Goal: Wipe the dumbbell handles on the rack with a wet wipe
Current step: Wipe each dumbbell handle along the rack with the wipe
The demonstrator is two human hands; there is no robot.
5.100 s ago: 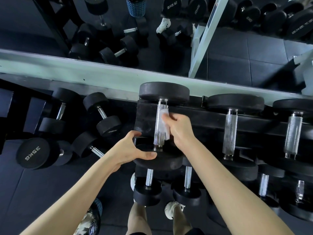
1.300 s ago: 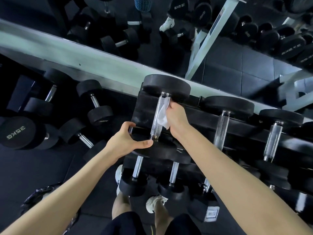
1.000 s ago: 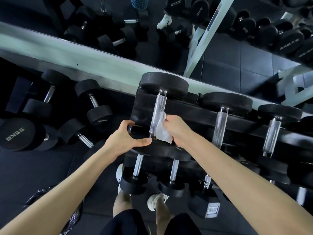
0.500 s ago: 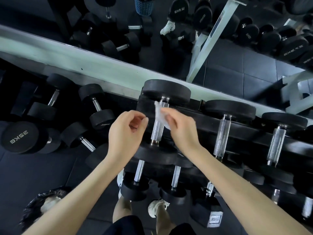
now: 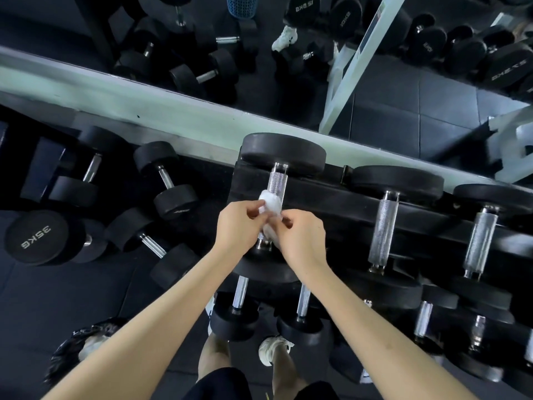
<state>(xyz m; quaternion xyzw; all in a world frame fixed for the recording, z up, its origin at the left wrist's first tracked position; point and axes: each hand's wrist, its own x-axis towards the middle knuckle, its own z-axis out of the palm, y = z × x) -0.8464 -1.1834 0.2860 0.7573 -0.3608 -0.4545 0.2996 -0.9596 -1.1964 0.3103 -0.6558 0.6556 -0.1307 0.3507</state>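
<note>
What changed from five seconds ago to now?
The left hand let go of the dumbbell at its near end and came up to the wipe, which it now pinches together with the right hand. The right hand stopped rubbing the handle and holds the bunched wipe in front of it. The dumbbell stays on the rack; the dumbbell beside it has not moved.

Dark matted floor (image 5: 43,298) — a pale green ledge (image 5: 144,105) runs below a wall mirror (image 5: 403,96), light dim.

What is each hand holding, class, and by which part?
Both hold the crumpled wet wipe: the left hand pinches its left edge, the right hand its right side, in front of the dumbbell handle.
</note>
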